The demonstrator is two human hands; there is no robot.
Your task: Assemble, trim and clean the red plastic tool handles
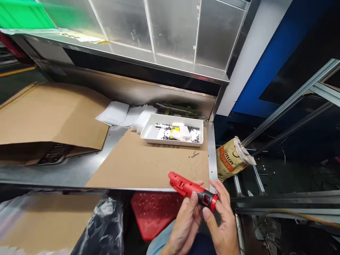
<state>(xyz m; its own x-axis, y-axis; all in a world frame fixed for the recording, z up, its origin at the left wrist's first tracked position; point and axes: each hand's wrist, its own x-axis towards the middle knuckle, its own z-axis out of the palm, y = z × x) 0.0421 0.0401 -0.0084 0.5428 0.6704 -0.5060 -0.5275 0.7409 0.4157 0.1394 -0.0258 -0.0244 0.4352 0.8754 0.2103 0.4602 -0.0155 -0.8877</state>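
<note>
A red and black plastic tool housing (187,186), long and tube-like with small square cut-outs, is held between my two hands in front of the bench edge. My left hand (186,221) grips its middle from below, the thumb pressed on its side. Around the black end with the red ring, my right hand (221,216) closes with thumb and fingers. Beyond the housing, a small metal piece (194,154) lies on the cardboard sheet (138,163). A white tray (172,142) behind it holds small black bits, white scraps and a yellow label.
A large open cardboard box (50,113) stands left, beside white foam sheets (114,112). On the floor at right is a yellow printed sack (230,161) near metal frame bars (289,106). A red stool (156,212) and a plastic-lined carton (53,223) are below the bench.
</note>
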